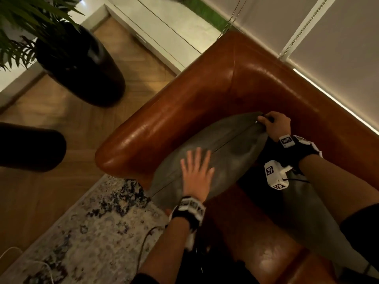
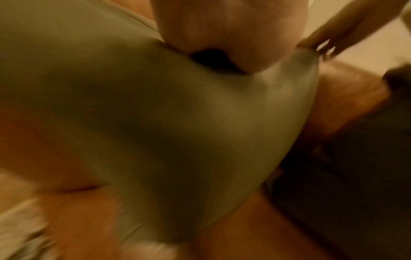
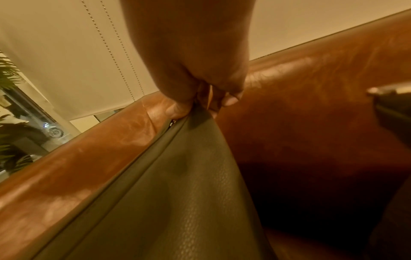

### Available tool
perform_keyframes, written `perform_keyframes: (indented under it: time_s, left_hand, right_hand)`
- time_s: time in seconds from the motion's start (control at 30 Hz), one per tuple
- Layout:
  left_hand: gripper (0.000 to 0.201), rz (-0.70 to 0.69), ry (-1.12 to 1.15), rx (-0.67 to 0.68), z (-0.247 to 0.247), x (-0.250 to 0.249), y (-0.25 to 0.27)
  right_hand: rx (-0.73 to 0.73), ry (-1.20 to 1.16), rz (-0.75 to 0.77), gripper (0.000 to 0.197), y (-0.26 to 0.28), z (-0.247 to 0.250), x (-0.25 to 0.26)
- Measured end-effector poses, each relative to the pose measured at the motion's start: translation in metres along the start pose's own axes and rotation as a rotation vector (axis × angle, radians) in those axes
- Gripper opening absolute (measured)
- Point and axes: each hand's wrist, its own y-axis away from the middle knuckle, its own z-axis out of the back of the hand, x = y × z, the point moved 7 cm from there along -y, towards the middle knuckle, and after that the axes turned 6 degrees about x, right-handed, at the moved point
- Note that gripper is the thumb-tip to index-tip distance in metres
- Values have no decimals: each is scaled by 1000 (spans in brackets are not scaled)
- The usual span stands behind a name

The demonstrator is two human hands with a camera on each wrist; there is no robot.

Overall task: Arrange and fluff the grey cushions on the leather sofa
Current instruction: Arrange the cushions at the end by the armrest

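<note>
A grey cushion (image 1: 229,152) stands on edge in the corner of the brown leather sofa (image 1: 205,95), leaning toward the armrest. My left hand (image 1: 196,169) lies flat on its near face with the fingers spread. My right hand (image 1: 272,124) pinches the cushion's far top corner by the zip end. In the right wrist view the fingers (image 3: 222,98) clamp the corner of the cushion (image 3: 177,193) against the sofa back (image 3: 311,105). The left wrist view is blurred, showing the cushion (image 2: 155,105). A second grey cushion (image 1: 303,218) lies under my right forearm.
A large dark plant pot (image 1: 80,64) with green fronds stands on the wood floor left of the armrest. Another dark round object (image 1: 30,146) sits at the left edge. A patterned rug (image 1: 92,232) with a cable lies before the sofa. Blinds (image 1: 338,37) hang behind.
</note>
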Motion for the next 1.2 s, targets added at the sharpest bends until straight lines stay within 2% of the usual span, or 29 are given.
perform_keyframes:
  time_s: [0.17,0.27,0.37,0.47,0.57,0.67,0.77,0.83,0.9,0.97,1.07,1.13,1.2]
  left_hand:
    - [62,295,25,-9,-11,121,82]
    - [66,550,351,-102,-4,148,115]
    - [48,664,707,-256,13,140,129]
    - [31,687,976,-292,13,143,129]
    - [33,653,1183,-289,3,160,124]
    - [37,673,1209,-177,-10,163,119]
    - [32,715,1281,-74,-5,154,118]
    - [37,732,1290,-91,-1,155,115]
    - [37,683,1192,-149,9,154,109]
    - [35,681,1121,-194,13,156,105]
    - [30,674,1252,-235,17,157,106]
    - [27,671,1323,-240,14,158,105]
    - [29,707,1273,-238,13,156,105]
  right_hand:
    - [37,-6,25,30,8,-18,10]
    - [16,-12,-15,36,7,-12,9]
    - [-50,-70,-115,38,9,-6,-2]
    - [-69,-227,-195,38,15,-5,-10]
    - [-85,-400,-195,38,12,6,-8]
    - [-84,-332,-188,39,10,7,-6]
    - [-53,-226,-207,40,10,0,-9]
    - [-29,-226,-221,50,8,-1,-5]
    - [-9,-238,-212,59,4,-2,3]
    - [-2,-221,-199,52,0,-3,5]
    - [-22,-315,-228,31,-6,3,3]
    - [-36,-384,-235,29,-8,6,5]
    - [-27,-370,-242,28,-9,3,4]
